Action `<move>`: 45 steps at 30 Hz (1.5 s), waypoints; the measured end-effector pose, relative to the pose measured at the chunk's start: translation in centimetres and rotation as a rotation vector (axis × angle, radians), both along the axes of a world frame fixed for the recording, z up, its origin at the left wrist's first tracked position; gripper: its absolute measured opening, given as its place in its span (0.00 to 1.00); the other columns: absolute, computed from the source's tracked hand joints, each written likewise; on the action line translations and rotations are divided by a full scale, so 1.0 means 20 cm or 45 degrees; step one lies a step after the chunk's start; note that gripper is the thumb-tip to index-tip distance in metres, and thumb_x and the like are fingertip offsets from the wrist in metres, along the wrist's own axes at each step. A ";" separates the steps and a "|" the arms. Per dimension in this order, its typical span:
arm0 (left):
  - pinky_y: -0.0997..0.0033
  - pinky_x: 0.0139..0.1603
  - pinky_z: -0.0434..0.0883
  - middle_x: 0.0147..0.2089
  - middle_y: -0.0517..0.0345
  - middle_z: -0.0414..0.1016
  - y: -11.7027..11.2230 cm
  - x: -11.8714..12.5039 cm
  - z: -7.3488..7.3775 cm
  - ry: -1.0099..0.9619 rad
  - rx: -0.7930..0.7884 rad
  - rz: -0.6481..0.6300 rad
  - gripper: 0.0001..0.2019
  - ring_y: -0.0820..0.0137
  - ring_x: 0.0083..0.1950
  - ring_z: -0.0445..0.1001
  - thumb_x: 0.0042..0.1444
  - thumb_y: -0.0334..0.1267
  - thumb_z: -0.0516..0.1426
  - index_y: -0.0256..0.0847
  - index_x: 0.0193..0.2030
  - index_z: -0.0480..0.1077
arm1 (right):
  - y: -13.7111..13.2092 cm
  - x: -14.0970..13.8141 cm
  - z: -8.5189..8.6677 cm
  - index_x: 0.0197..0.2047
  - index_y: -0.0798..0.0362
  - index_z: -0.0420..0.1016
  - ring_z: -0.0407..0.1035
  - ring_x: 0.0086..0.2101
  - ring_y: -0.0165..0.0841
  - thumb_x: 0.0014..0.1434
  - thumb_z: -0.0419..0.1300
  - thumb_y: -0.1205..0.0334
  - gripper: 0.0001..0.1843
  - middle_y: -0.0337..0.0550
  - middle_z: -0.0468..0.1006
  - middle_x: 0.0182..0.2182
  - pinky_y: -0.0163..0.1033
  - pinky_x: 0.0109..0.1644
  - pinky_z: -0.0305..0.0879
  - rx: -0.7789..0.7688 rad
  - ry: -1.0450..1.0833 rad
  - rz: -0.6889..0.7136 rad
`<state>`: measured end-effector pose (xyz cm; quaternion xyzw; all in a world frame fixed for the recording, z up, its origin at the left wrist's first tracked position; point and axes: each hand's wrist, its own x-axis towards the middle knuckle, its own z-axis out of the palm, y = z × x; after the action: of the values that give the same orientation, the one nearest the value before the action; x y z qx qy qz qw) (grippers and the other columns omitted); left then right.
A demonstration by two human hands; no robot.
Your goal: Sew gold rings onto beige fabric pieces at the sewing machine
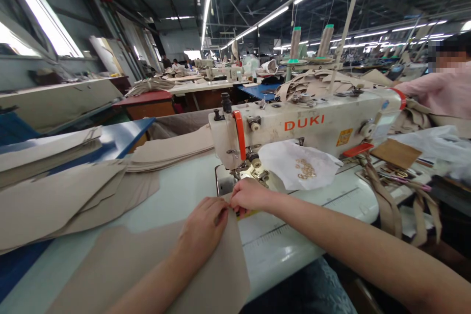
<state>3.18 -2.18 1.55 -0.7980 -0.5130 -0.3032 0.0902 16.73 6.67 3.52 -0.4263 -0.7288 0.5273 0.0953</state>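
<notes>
A large beige fabric piece (154,250) lies across the near part of the pale machine bed, one edge reaching the needle area of a white sewing machine (305,120). On top of this piece rests my left hand (204,225), its fingers bent and pinching the fabric edge. My right hand (248,195) is closed in a pinch just right of it, close below the presser foot, with the fabric edge between its fingers. The needle tip and the exact pinch points are hidden behind the knuckles.
Beige cut panels (59,196) lie stacked on the left. Gold-coloured rings (305,169) sit on a white sheet (268,157) by the machine. Fabric strips (382,201) and scissors (395,176) are at right. Beyond, a co-worker in a pink sleeve (437,86) sits nearby.
</notes>
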 end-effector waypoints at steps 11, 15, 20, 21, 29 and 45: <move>0.68 0.39 0.72 0.34 0.55 0.75 -0.01 0.01 0.00 0.121 -0.011 -0.010 0.10 0.67 0.37 0.73 0.57 0.30 0.48 0.40 0.31 0.69 | 0.00 0.01 0.00 0.17 0.55 0.67 0.70 0.17 0.27 0.43 0.55 0.71 0.06 0.34 0.71 0.13 0.28 0.20 0.66 0.013 -0.051 0.030; 0.69 0.39 0.71 0.34 0.55 0.76 -0.01 0.01 0.01 0.173 0.007 0.041 0.09 0.67 0.37 0.74 0.57 0.30 0.48 0.40 0.31 0.69 | 0.00 0.00 0.00 0.18 0.55 0.67 0.68 0.16 0.27 0.44 0.56 0.69 0.06 0.34 0.70 0.13 0.28 0.18 0.64 0.034 -0.090 0.040; 0.69 0.38 0.71 0.34 0.56 0.77 -0.01 0.02 0.02 0.171 0.031 0.063 0.10 0.68 0.35 0.74 0.57 0.31 0.48 0.40 0.30 0.69 | 0.00 0.00 0.03 0.18 0.56 0.67 0.67 0.16 0.27 0.44 0.55 0.71 0.07 0.35 0.70 0.13 0.28 0.18 0.63 0.071 -0.154 0.067; 0.69 0.38 0.71 0.34 0.56 0.77 -0.01 0.01 0.02 0.169 0.036 0.066 0.10 0.68 0.35 0.74 0.57 0.31 0.48 0.40 0.30 0.69 | 0.00 0.00 0.04 0.18 0.56 0.66 0.68 0.16 0.27 0.45 0.55 0.71 0.07 0.35 0.70 0.13 0.28 0.18 0.63 0.074 -0.161 0.080; 0.69 0.37 0.70 0.32 0.57 0.75 0.01 0.02 0.03 0.192 -0.053 0.059 0.08 0.67 0.35 0.73 0.56 0.30 0.49 0.41 0.29 0.67 | 0.01 0.01 0.04 0.21 0.56 0.70 0.70 0.19 0.28 0.47 0.56 0.71 0.06 0.36 0.73 0.16 0.30 0.23 0.66 0.234 -0.186 0.184; 0.67 0.39 0.71 0.34 0.56 0.76 0.01 0.01 0.01 0.183 0.040 0.007 0.09 0.66 0.37 0.74 0.57 0.31 0.47 0.41 0.32 0.68 | -0.26 0.34 -0.05 0.40 0.53 0.72 0.63 0.43 0.33 0.64 0.52 0.64 0.07 0.42 0.74 0.39 0.39 0.49 0.60 1.678 -0.109 0.786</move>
<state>3.29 -2.02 1.75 -0.8146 -0.5027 -0.2530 0.1400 23.57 1.46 2.49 -0.0755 -0.9851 -0.0354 0.1507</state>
